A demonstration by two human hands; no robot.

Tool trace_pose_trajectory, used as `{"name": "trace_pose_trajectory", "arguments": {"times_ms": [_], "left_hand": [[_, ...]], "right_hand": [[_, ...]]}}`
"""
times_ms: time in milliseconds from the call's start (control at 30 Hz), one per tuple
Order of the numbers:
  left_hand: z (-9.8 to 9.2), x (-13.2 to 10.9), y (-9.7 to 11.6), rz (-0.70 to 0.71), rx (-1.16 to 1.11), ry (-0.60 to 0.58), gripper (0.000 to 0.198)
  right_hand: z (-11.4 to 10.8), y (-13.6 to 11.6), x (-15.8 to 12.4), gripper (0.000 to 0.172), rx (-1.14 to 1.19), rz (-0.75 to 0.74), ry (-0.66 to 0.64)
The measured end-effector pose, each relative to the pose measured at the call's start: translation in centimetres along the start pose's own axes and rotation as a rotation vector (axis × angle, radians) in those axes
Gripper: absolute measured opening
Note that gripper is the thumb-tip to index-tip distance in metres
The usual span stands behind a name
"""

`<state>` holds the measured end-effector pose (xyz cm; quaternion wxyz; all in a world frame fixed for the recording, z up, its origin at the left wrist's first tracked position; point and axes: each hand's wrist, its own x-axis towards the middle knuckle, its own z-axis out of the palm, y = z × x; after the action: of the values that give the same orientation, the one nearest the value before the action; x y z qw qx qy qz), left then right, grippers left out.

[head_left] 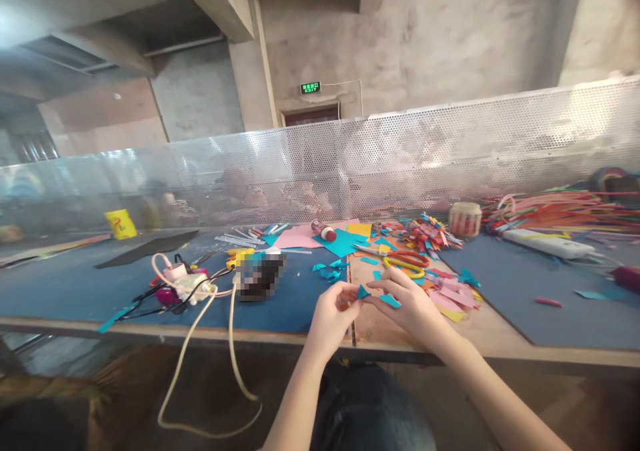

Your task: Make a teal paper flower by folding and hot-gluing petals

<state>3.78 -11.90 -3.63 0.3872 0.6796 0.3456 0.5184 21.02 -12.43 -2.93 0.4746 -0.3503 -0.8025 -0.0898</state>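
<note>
Just above the table's front edge, my left hand (pixel 333 314) pinches a small folded piece of blue paper (pixel 363 292) between thumb and fingers. My right hand (pixel 413 304) meets it from the other side, thumb and fingertips closed at the paper's right edge. Another blue paper piece (pixel 390 300) shows below my right fingers; whether it is touched I cannot tell. Beyond the hands lie several folded blue paper pieces (pixel 330 269), yellow-handled scissors (pixel 404 267) and orange-handled scissors (pixel 407 257). Pink paper scraps (pixel 453 292) are scattered to the right.
A glue stick (pixel 324 231) rests on coloured sheets (pixel 300 237). Behind are a colourful folded-paper cluster (pixel 431 234) and a jar (pixel 465 219). A white power strip (pixel 550 243) lies right. Left are tangled cables (pixel 187 285), one hanging over the edge, and a blurred dark object (pixel 260 277).
</note>
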Motion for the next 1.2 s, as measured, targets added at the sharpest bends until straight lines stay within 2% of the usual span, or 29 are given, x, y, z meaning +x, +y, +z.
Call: {"name": "trace_pose_trajectory", "arguments": {"times_ms": [267,500,767,1200], "left_hand": [[0.1,-0.2,0.0,0.033,0.084,0.017,0.013],[0.1,-0.3,0.3,0.026,0.080,0.002,0.013],[0.0,-0.4,0.4,0.010,0.062,-0.008,0.013],[-0.2,-0.4,0.4,-0.004,0.001,-0.035,0.013]], "right_hand": [[0.8,0.1,-0.4,0.021,-0.081,-0.035,-0.015],[0.8,0.2,-0.4,0.022,0.012,-0.035,0.003],[0.5,-0.3,-0.3,0.022,0.156,0.070,0.031],[-0.3,-0.8,0.1,0.016,0.323,0.263,-0.099]]}}
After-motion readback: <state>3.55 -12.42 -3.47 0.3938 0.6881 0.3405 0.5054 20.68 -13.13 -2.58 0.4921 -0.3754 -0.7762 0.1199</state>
